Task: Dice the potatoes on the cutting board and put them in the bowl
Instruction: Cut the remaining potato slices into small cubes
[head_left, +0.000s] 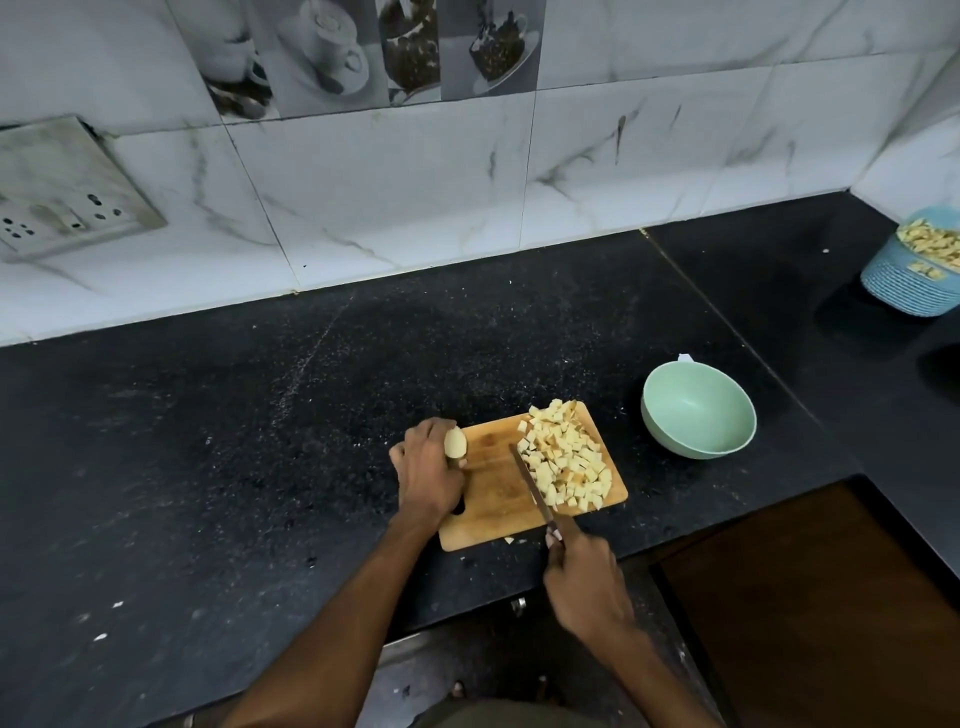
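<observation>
Pale potato flesh shows between the curled fingers of the left hand (429, 470), which grips a potato piece (455, 443) at the left end of the wooden cutting board (488, 499). The right hand (584, 582) is wrapped round the handle of a knife (531, 483), whose blade lies slanted across the board with its edge against the heap of diced potato (566, 457) on the right half. To cut well, the piece probably wants setting flat side down mid-board, fingertips tucked back from the blade. Bare wood between the hand and the heap gives room for that. The heap crowds the board's far and right edges, and a few cubes (511, 540) lie off the near edge. The mint-green bowl (698, 418) stands empty just beside the board's right corner on the black granite counter (234, 441), an easy sweep away.
</observation>
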